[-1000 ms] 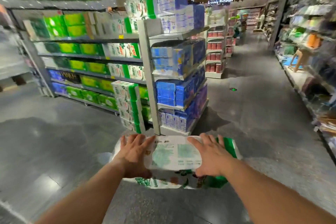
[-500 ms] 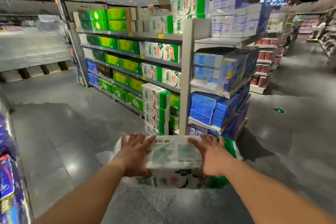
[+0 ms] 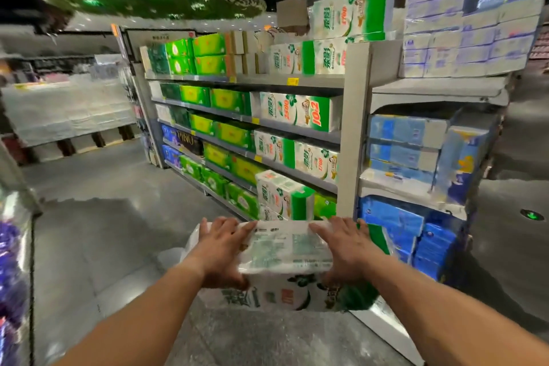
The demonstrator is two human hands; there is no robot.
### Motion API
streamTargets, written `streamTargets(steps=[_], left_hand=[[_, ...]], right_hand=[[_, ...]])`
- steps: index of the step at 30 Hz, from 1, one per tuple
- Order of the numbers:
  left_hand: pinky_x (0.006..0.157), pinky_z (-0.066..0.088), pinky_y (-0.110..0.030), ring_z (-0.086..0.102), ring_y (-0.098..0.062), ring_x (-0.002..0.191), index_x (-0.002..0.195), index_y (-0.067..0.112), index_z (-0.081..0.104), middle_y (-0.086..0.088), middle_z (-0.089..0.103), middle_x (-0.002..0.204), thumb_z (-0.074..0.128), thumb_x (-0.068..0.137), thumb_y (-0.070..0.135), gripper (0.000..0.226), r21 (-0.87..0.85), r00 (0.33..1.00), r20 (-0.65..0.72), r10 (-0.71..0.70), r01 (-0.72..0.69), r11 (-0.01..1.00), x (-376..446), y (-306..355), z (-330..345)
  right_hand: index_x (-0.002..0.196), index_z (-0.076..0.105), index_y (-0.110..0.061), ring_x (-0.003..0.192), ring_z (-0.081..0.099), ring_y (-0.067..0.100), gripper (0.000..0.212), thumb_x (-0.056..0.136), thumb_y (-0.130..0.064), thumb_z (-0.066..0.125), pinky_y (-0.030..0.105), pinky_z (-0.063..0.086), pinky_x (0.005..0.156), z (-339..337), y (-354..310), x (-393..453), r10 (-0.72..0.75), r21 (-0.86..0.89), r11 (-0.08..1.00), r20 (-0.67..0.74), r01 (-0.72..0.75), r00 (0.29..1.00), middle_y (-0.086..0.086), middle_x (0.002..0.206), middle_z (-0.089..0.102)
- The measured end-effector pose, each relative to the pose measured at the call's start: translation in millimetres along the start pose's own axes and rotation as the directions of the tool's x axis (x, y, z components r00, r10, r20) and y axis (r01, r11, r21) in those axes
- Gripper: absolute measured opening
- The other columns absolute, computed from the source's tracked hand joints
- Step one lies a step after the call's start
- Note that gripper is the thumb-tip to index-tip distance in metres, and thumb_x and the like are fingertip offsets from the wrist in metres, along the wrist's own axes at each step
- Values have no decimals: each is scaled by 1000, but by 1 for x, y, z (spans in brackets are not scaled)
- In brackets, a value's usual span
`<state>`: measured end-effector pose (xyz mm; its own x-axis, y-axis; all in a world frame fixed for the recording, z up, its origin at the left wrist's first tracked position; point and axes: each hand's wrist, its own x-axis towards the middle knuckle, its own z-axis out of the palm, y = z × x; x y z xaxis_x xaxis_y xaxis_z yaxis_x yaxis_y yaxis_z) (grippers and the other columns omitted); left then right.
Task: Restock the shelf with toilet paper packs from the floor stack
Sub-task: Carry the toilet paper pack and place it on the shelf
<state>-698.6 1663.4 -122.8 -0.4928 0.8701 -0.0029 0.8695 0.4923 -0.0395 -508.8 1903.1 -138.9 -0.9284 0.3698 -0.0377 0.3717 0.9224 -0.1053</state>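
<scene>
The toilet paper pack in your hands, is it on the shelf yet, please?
Not yet. The toilet paper pack is off the shelf, held between the left hand and right hand above the floor.

"pino" on a dark shelf pack (image 3: 186, 140); "102" on a white-green shelf pack (image 3: 297, 111)

A toilet paper pack (image 3: 285, 249) is carried in front of the person, with the left hand (image 3: 221, 252) on its left end and the right hand (image 3: 346, 249) on its right end. Beyond it, a floor stack (image 3: 282, 197) of packs stands on the floor (image 3: 98, 246) against the foot of the shelf (image 3: 297, 82), whose tiers run back to the left. An end rack (image 3: 430, 187) of packs adjoins the shelf on the right, and a long display (image 3: 68, 110) lies well apart across the aisle, far left.
</scene>
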Motion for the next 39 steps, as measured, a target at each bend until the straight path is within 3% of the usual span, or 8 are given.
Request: streamTargets(steps=[5,11,17,25,31,39], left_hand=[[121,3,-61,13,-27,145,160,39,-4,-1,23,156,71,61,74,129,1,997,-37,-68,68,998,103,-79,-23],[121,4,-61,12,-27,145,160,39,-5,-1,22,155,68,63,78,127,1,994,-49,-98,99,995,213,-178,-51],[121,5,-61,15,-27,143,160,38,-4,-3,23,155,48,50,90,132,32,993,-116,12,-8,999,336,-279,-67],[119,13,-59,21,-29,136,160,40,2,-3,30,143,68,57,78,128,112,955,-196,222,-203,973,492,-383,-98],[118,17,-60,22,-28,138,159,42,7,-1,32,145,64,49,77,129,99,888,-326,323,-308,946,608,-435,-144],[113,25,-61,28,-30,131,159,39,11,-7,40,140,57,44,83,131,189,721,-570,393,-350,917,763,-489,-254]], right_hand=[[155,-1,-48,152,1,30,116,67,-74,70,58,-10,120,-37,9,141,-82,8,997,-17,83,996,4,163,8],[158,-2,-43,152,1,32,119,67,-74,67,60,-15,117,-84,-4,293,-129,-103,987,-53,123,990,8,165,8],[159,-1,-41,152,3,33,119,68,-71,70,63,-8,118,-113,-17,418,-44,-163,986,-123,23,991,12,165,10],[159,4,-42,151,9,33,116,67,-73,68,63,-1,120,-146,-32,540,161,-170,966,-203,-196,966,12,162,15],[158,9,-42,148,15,31,116,64,-74,69,64,4,119,-214,-22,626,215,-228,929,-314,-293,925,12,159,19],[157,7,-43,147,17,32,115,66,-76,70,64,4,118,-329,3,745,198,-290,866,-552,-408,810,15,156,23]])
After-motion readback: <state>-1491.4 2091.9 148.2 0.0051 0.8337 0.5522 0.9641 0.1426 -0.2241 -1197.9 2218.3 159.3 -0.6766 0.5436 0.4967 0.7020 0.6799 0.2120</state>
